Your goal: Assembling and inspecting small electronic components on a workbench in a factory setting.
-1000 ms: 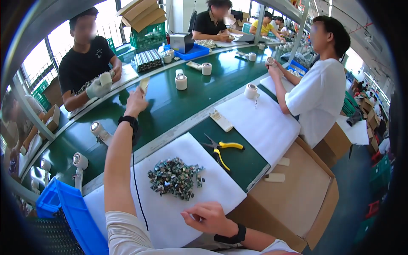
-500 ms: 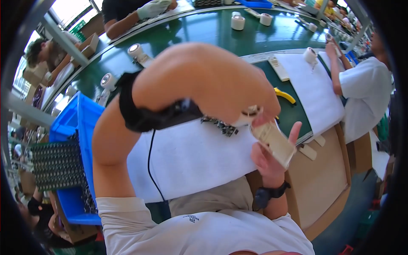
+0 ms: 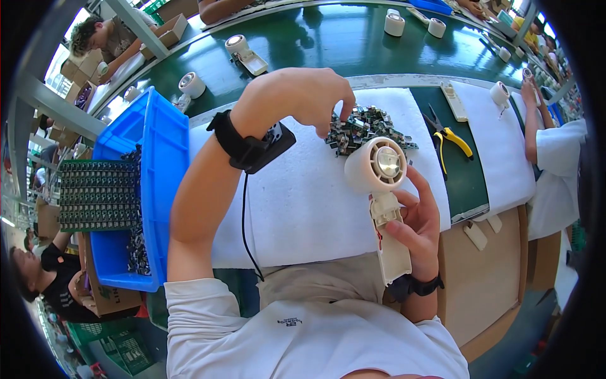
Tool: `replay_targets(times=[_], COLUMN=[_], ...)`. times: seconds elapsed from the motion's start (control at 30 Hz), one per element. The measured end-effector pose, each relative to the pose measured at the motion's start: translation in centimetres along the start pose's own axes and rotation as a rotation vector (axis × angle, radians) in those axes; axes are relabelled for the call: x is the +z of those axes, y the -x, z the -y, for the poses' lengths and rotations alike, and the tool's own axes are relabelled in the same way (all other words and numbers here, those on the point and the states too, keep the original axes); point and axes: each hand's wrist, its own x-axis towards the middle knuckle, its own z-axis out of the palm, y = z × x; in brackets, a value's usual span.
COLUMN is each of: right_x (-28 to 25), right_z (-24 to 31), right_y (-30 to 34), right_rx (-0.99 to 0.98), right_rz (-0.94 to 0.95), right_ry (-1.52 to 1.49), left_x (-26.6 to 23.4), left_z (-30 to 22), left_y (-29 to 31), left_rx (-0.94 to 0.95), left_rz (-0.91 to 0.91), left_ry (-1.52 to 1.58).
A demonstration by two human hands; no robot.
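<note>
My right hand point(image 3: 421, 221) is wrapped round the cream handle shell of a small handheld fan point(image 3: 392, 237), thumb on its front. The fan's round white head point(image 3: 366, 167) points upward, with a shiny centre disc. Part of the handle stands uncovered, and a thin red wire runs along its side. Beyond the fan lies a heap of small green circuit boards point(image 3: 363, 126). My left hand point(image 3: 312, 98) is bent over the heap's left edge, fingers curled downward but apart, with nothing visible between them. A black device is strapped to my left wrist.
Yellow-handled pliers point(image 3: 456, 140) and a cream cover point(image 3: 453, 102) lie right of the white foam sheet point(image 3: 284, 215). A blue bin point(image 3: 158, 196) with a circuit board panel point(image 3: 98, 196) stands left. An open carton point(image 3: 483, 278) is at right. Fans sit on the green conveyor point(image 3: 309, 41); co-workers surround it.
My left hand has moved from the fan in my right hand, leftward to the circuit board heap. My right hand has turned the fan upright and drawn it nearer; its head now shows.
</note>
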Motion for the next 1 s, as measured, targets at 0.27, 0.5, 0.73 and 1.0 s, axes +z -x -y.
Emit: replay_targets(times=[0.27,0.5,0.73,1.0], right_x=[-1.2,-0.5,1.3,4.6], right_z=[-0.6,-1.0,-1.3,-1.2], right_y=[0.2,-0.3,-0.6,0.4], right_rx=[-0.028,-0.018,-0.006,-0.14], right_rz=[0.142,0.136,0.19,0.276], right_ry=[-0.012,0.191,0.396,0.795], left_x=[-0.3,-0.6,8.3,14.5], left_z=[-0.4,-3.9,-9.2,-8.5], left_y=[0.7,7.8,14.6,16.7], left_rx=[-0.057,-0.04,-0.254,-0.359], left_rz=[-0.015,-0.443,-0.704,-0.796], left_ry=[0.012,0.0,0.296,0.351])
